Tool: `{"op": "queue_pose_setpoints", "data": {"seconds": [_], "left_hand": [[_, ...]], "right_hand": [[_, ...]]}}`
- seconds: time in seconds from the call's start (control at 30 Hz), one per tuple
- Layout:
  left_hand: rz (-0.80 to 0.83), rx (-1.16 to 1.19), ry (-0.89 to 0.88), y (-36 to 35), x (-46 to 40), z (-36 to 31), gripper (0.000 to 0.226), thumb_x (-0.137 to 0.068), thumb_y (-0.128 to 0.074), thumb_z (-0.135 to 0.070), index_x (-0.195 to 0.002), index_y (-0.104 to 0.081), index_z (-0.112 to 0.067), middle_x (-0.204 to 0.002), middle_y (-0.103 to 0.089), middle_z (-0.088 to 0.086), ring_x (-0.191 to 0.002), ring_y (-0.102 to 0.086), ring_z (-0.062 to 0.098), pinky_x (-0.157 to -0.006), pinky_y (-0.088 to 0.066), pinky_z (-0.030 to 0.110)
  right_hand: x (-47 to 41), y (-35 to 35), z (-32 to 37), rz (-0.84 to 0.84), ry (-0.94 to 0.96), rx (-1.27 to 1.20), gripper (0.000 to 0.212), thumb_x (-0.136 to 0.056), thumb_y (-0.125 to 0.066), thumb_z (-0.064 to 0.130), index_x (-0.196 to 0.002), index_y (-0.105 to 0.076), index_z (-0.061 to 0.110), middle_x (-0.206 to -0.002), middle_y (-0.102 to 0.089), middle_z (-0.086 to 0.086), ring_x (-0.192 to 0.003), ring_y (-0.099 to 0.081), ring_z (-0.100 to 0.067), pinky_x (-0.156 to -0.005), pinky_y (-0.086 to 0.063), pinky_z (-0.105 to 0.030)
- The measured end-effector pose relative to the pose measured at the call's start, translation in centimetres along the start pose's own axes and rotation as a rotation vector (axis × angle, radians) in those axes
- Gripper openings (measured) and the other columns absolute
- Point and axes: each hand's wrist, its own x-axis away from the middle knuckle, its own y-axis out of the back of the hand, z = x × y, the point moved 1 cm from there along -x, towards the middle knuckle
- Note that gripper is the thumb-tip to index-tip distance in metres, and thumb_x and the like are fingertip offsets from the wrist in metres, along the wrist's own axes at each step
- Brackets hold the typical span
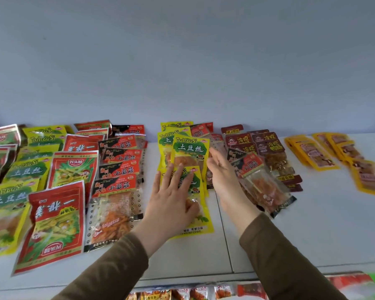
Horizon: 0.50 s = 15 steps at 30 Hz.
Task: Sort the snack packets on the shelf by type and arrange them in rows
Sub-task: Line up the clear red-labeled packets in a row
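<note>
Both hands are on the middle row of yellow-green TuDouSi packets (pixel 189 156), about mid-shelf, running from the back wall toward the front edge. Left hand (pixel 173 198) lies flat w/ fingers straight and spread, pressing down on the nearest yellow-green packet (pixel 200 221), the one closest to the front edge. Right hand (pixel 222 169) is relaxed and open, fingers lightly bent, touching the right edge of that row, not gripping anything afaict.

White shelf (pixel 312 224) holds the rest. Toward the left edge: another yellow-green row (pixel 27 169), red packets (pixel 56 221), then black-and-red packets (pixel 117 169) in a tidy overlapping row. Just right of the hands there's a loose black-and-red packet (pixel 260 180) lying tilted over dark maroon packets (pixel 268 146). Orange-yellow packets (pixel 320 154) sit toward the right edge, well apart from the hands. More packets on a lower shelf (pixel 204 292), blurry tho.
</note>
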Motion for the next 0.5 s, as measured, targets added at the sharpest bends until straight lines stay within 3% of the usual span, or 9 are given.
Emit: {"op": "queue_pose_setpoints", "data": {"seconds": [0.2,0.37,0.5], "left_hand": [[-0.046,0.022,0.023,-0.4,-0.2,-0.3,0.081,-0.094,-0.02,-0.065,-0.164,0.004,-0.031,-0.173,0.009,-0.002,-0.157,0.019,0.019,-0.128,0.005,0.047],[-0.031,0.016,0.058,-0.8,-0.4,0.1,0.081,-0.096,-0.023,-0.072,-0.164,0.0,-0.034,-0.172,0.014,0.001,-0.156,0.023,0.023,-0.127,0.009,0.047],[-0.022,0.037,0.04,-0.9,-0.4,0.8,0.08,-0.096,-0.028,-0.072,-0.164,-0.008,-0.035,-0.173,0.006,0.0,-0.157,0.02,0.024,-0.127,0.009,0.047]], "right_hand": [[0.2,-2.1,0.4,0.048,0.005,-0.07,0.051,-0.109,-0.046,0.022,-0.158,-0.034,0.024,-0.164,-0.032,0.006,-0.15,-0.032,-0.01,-0.123,-0.029,-0.036],[-0.9,-3.2,0.7,0.135,-0.04,-0.099,0.046,-0.11,-0.044,0.024,-0.156,-0.039,0.024,-0.162,-0.038,0.004,-0.147,-0.036,-0.011,-0.108,-0.031,-0.026],[-2.2,-4.0,1.0,0.136,-0.084,-0.127,0.048,-0.11,-0.044,0.026,-0.157,-0.037,0.023,-0.163,-0.036,0.004,-0.147,-0.036,-0.013,-0.112,-0.033,-0.029]]}}
